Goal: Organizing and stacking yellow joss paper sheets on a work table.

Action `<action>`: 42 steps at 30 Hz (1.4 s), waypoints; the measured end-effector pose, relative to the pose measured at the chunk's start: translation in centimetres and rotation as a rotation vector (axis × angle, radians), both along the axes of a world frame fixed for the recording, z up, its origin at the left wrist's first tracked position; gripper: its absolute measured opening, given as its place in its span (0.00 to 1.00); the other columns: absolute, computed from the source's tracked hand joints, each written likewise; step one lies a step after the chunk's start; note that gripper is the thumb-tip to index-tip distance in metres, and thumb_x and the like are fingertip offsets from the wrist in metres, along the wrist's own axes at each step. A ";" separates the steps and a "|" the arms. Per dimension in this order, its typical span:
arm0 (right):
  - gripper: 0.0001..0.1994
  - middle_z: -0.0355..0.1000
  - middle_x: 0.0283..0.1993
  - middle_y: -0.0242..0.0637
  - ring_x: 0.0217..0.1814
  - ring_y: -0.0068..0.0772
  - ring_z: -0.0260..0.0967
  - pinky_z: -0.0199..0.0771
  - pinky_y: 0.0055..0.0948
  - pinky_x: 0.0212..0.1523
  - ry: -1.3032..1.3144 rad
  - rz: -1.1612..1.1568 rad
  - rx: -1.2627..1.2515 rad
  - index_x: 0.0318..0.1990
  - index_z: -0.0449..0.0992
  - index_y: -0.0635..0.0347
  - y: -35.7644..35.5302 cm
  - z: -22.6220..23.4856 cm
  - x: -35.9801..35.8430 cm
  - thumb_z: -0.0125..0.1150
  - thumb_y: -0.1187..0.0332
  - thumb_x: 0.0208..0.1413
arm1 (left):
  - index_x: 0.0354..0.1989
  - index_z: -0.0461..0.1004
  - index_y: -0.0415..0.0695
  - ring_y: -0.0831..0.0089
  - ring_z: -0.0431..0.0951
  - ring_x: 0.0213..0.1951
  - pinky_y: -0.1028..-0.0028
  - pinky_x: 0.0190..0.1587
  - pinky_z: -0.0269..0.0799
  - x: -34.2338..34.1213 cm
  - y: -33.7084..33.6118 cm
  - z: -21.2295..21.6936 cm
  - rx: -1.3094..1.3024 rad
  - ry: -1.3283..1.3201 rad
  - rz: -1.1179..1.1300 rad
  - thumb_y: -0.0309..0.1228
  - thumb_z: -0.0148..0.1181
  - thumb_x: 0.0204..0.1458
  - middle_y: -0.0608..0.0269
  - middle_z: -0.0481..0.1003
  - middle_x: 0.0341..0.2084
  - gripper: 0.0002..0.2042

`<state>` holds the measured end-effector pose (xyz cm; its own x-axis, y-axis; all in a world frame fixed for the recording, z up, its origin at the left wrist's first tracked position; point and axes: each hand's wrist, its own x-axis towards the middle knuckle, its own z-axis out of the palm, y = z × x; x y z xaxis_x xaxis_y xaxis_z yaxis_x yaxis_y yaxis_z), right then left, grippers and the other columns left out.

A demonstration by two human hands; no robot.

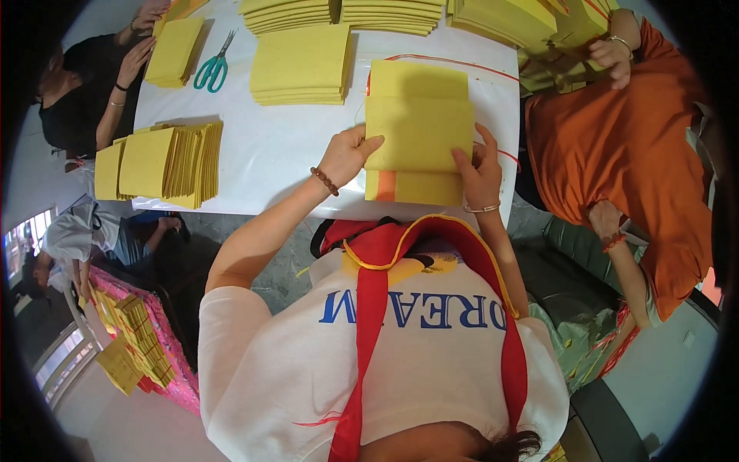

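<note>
A folded bundle of yellow paper [419,131] lies near the front edge of the white table, with a flap showing at its far end and another at its near end. An orange strip [386,185] crosses the near flap. My left hand [346,158] grips the bundle's left edge, thumb on top. On the opposite edge my right hand [483,173] holds it with thumb above and fingers at the side. Red string [454,61] runs along the table behind the bundle and shows again beside my right hand.
Several stacks of yellow paper stand at the back [300,65] and left [169,163] of the table [254,146]. Teal-handled scissors [212,71] lie at the back left. A person in black [81,108] works at left; another in orange [608,131] sits close on my right.
</note>
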<state>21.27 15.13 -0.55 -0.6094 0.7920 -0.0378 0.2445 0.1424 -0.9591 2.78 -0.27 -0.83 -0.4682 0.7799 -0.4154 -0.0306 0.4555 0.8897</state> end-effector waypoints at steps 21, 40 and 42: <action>0.15 0.61 0.19 0.30 0.19 0.22 0.58 0.60 0.24 0.22 -0.148 -0.072 0.132 0.41 0.72 0.56 1.0 -1.5 -0.7 0.62 0.66 0.44 | 0.47 0.67 0.45 0.61 0.67 0.48 0.62 0.46 0.62 2.9 2.1 4.3 0.387 1.076 -0.353 0.33 0.60 0.43 0.58 0.68 0.44 0.21; 0.29 0.45 0.68 0.33 0.70 0.41 0.38 0.28 0.62 0.61 -0.582 0.348 0.770 0.62 0.55 0.52 -1.8 -1.3 0.3 0.42 0.50 0.55 | 0.53 0.63 0.42 0.55 0.60 0.55 0.61 0.55 0.57 3.1 2.9 -0.4 0.408 1.043 -0.449 0.42 0.56 0.45 0.52 0.61 0.54 0.27; 0.28 0.45 0.68 0.35 0.70 0.41 0.38 0.29 0.59 0.62 -0.533 0.374 0.721 0.62 0.54 0.52 -1.2 -1.5 0.3 0.42 0.52 0.55 | 0.50 0.65 0.37 0.55 0.63 0.50 0.64 0.50 0.63 3.0 3.3 0.2 0.453 1.147 -0.525 0.37 0.57 0.42 0.48 0.63 0.50 0.25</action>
